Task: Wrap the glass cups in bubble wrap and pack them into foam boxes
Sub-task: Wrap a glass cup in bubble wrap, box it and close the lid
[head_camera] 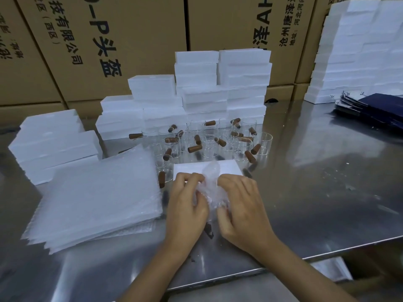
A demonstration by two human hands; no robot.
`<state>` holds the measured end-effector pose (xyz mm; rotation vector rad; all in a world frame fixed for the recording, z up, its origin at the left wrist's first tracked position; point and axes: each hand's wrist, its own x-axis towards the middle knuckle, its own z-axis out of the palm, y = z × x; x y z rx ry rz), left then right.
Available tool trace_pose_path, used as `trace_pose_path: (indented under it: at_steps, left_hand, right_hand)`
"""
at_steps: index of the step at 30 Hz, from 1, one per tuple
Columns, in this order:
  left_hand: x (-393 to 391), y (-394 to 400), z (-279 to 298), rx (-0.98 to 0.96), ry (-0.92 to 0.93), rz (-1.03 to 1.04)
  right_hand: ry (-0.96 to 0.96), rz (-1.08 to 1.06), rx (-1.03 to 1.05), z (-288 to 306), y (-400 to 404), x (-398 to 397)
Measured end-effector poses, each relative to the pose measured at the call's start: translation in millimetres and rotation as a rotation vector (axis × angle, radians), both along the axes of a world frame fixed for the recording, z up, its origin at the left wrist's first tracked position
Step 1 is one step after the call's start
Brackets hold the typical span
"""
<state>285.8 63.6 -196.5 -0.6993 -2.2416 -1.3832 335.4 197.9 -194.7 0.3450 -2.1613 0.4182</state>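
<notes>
Head view: a person's two bare hands met over a steel worktop [316, 171], close to its near edge, which ran up to the right below the wrists. The left hand [185, 205] and the right hand [242, 205] each had fingers curled into a crumpled bundle of bubble wrap [210, 188], a narrow grip on both sides. Whether a cup sat inside the bundle could not be made out; the wrap and fingers hid its core. Just behind the bundle lay a white foam box [226, 167], its near edge covered by the hands. To the left, a stack of flat bubble wrap sheets [98, 199] reached almost to the left wrist. Beyond the box stood a crowd of clear glass cups [209, 144] with brown handles, packed closely and hard to count. Behind them rose stacked foam boxes [220, 88], with more foam piles [54, 144] at far left and a tall foam stack [359, 51] at far right, cut off by the frame. Dark blue flat packs [375, 107] lay at the right edge. The open bare steel stretched to the right of the hands. Cardboard cartons [109, 40] walled the back.
</notes>
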Motion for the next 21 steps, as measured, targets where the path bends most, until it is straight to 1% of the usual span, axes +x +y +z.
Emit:
trace_pose_path:
  at_steps: [3, 6, 8, 10, 12, 15, 18, 19, 21]
  left_hand:
    - [-0.8, -1.2, -2.3, -0.025, -0.041, 0.009]
    - [0.7, -2.7, -1.1, 0.049, -0.085, 0.018]
    - [2.4, -4.5, -0.5, 0.102, -0.034, -0.003]
    - [3.2, -5.7, -0.2, 0.086, 0.044, -0.067]
    - [2.8, -6.0, 0.3, 0.040, 0.055, -0.101]
    - [-1.9, -8.5, -0.1, -0.046, 0.045, -0.047]
    - [-3.7, -9.7, -3.6, -0.174, 0.142, -0.020]
    - [-3.6, -9.5, -3.6, -0.183, 0.141, -0.022]
    - [-3.0, -9.2, -2.5, -0.180, 0.106, -0.037]
  right_hand:
    - [-0.077, 0.049, 0.033, 2.7, -0.3, 2.6]
    - [-0.189, 0.031, 0.041, 4.4, -0.3, 0.0]
    - [-0.218, 0.022, 0.060, 4.0, -2.1, -0.8]
    - [-0.221, 0.017, 0.072, 3.5, -3.2, -1.1]
    - [-0.210, 0.024, 0.072, 4.3, -2.9, -0.7]
    - [-0.125, 0.041, -0.002, 4.5, -1.6, 1.8]
    - [-0.040, -0.044, -0.156, 4.8, 4.4, 4.9]
    - [-0.023, -0.081, -0.180, 4.5, 6.2, 4.9]
    - [0.005, -0.122, -0.162, 2.6, 6.4, 3.8]
